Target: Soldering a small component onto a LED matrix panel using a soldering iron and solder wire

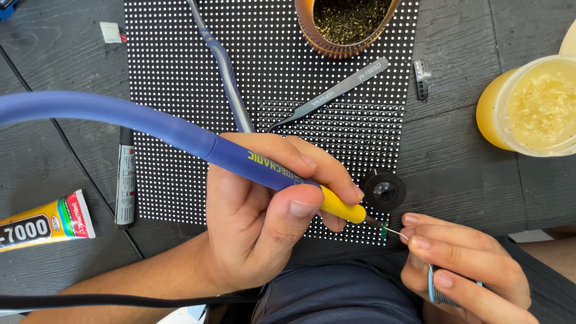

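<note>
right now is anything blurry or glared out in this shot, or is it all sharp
Head view: even daylight and mostly sharp. The left hand and its blue-and-yellow soldering iron are crisp, and the dotted panel shows no glare. The yellow tub at the right edge is brightly lit, nearly washed out. Shadows are soft.

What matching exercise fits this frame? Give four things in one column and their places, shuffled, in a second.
Things:
1. soldering iron
2. solder wire spool
3. black tweezers
4. glue tube

Places:
A. lying on the dotted panel, upper middle
B. on the dark table at the far left edge of the view
C. gripped in the left hand
D. held in the right hand, wire fed toward the iron's tip

Pairs: 1-C, 2-D, 3-A, 4-B
</note>
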